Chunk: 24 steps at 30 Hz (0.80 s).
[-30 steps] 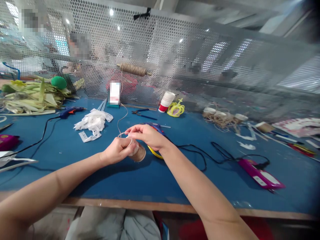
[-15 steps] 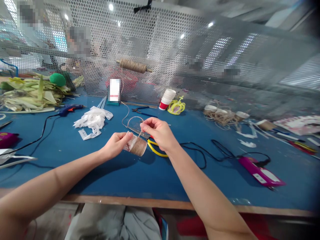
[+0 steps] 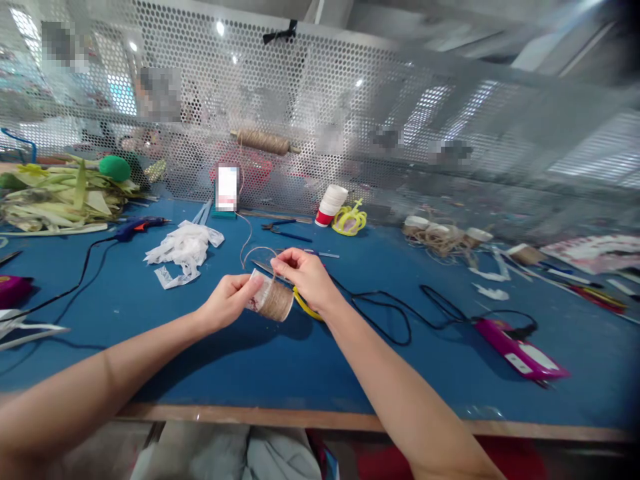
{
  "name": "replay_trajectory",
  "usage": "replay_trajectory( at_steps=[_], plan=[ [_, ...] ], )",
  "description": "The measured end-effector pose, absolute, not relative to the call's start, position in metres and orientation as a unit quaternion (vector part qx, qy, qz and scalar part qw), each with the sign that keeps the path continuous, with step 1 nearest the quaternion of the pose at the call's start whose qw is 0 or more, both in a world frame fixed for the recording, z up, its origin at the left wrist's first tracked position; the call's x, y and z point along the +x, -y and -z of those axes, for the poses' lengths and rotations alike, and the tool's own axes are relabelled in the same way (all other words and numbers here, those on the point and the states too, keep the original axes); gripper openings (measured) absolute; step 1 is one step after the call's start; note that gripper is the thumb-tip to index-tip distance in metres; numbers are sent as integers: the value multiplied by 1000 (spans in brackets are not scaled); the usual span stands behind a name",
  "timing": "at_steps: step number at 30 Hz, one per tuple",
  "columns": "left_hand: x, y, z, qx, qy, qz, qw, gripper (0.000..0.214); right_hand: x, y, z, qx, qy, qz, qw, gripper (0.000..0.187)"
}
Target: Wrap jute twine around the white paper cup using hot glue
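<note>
My left hand (image 3: 233, 298) grips the end of a paper cup (image 3: 274, 302) lying on its side in the air, part of its wall wrapped in brown twine. My right hand (image 3: 303, 275) pinches the twine (image 3: 259, 249) just above the cup. From there the strand loops back across the table and up to a twine spool (image 3: 263, 142) hanging on the mesh panel. Beneath my right hand lie scissors with yellow handles (image 3: 306, 305), partly hidden by the hand and cup.
White plastic film (image 3: 183, 248) and a blue glue gun (image 3: 137, 227) lie to the left. Behind are pliers (image 3: 287, 231), stacked paper cups (image 3: 331, 205) and a yellow crown-shaped piece (image 3: 350, 219). A purple power strip (image 3: 520, 350) with black cable sits right. A phone (image 3: 227, 189) stands by the mesh.
My right hand has moved slightly left, drawing the twine over the cup's upper side. My left hand keeps its hold on the cup. The whole view has shifted slightly down.
</note>
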<state>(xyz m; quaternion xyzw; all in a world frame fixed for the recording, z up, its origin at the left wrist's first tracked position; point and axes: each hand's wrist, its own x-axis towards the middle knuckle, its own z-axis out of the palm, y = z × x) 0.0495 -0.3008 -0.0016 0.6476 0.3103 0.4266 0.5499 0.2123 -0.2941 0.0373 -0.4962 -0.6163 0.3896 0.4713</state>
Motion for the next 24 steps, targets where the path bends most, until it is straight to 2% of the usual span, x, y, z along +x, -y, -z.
replay_trajectory(
  at_steps=[7,24],
  plan=[
    [47,302,4,667,-302,-435,524,53,210,297,-32,-502,623,-394,452,25],
    [51,302,2,664,-317,-457,500,53,212,296,-32,-510,602,-453,416,40]
  ],
)
